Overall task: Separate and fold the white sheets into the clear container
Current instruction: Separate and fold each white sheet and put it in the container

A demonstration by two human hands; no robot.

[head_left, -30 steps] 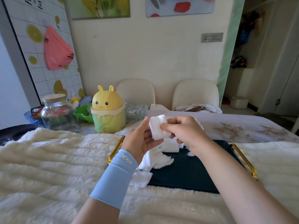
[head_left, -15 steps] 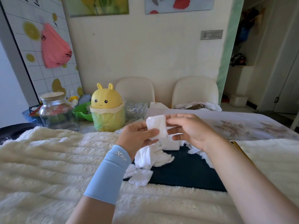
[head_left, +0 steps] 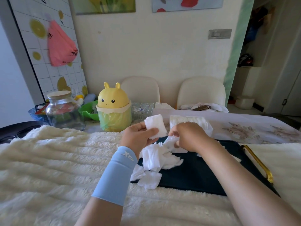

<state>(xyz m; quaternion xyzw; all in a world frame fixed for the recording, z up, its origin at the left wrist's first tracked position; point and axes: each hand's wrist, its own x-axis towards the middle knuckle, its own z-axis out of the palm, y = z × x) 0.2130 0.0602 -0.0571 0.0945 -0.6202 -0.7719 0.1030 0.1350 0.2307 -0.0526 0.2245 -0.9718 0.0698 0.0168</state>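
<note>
Cream fleece blanket covers the near table. Fingers of the left hand curl round a folded white sheet, held raised. Fingers of the right hand pinch a loose sheet just beside it. Below the fingers, more white sheets lie heaped on a dark tray. Beyond the fingers, the clear container stands beside a yellow bin.

- Yellow bunny-eared bin far left, touching a green bowl on its left
- Pink bag hanging on the left wall panel
- Two cream chairs at the far side
</note>
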